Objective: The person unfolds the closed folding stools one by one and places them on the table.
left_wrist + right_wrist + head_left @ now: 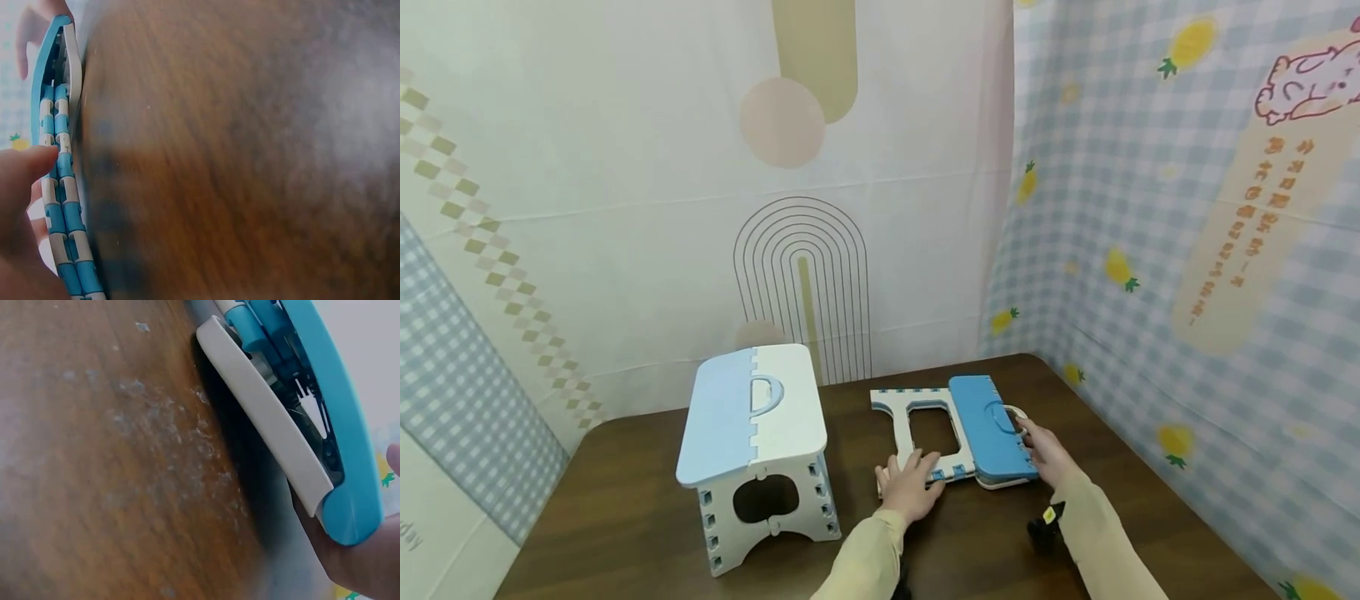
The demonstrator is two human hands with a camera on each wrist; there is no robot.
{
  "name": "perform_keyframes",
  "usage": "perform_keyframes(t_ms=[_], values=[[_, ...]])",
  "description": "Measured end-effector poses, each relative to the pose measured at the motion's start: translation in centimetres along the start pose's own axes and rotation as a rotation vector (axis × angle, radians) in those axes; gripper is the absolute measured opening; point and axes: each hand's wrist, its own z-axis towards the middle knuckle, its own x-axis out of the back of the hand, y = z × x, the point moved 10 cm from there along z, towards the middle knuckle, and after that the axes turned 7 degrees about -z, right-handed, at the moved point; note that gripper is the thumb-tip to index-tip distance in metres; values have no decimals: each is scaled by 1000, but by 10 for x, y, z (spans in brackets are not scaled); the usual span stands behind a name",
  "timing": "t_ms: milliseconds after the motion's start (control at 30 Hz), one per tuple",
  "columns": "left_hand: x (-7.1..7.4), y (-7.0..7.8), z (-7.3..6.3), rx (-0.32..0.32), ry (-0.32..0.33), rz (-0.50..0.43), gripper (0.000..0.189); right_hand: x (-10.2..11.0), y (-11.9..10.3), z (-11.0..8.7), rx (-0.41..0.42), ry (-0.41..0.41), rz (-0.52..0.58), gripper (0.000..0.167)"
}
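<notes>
"Where is the folded blue-and-white plastic stool (981,408) lying?"

"On the brown wood-grain worktop (625,500), beside a standing pale-blue-and-white stool (722,425)."

"And the hands?"

"The right hand (1051,454) is gripping the folded one's blue end; the left hand (912,487) is resting, fingers spread, on its white frame."

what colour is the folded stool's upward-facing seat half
Blue; the seat half shows best in the head view.

Folded stool (74,215) cut off, tabletop (250,175) blurred in left wrist view
</notes>
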Motion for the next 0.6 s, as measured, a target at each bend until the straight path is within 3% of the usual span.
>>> perform_keyframes(t_ms=[33,200,267,433,600], values=[[1,2,0,-3,10,-2,44,0,-2,-3,5,-8,6,75],[9,10,0,-14,52,11,42,4,-21,-18,62,49,-51,31],[13,12,0,-16,66,19,41,4,-31,-24,94,77,-88,27],[17,13,0,-7,87,11,38,-3,-55,-44,169,86,-131,36],[18,11,2,24,56,-94,38,-12,-85,-66,233,111,-239,60]])
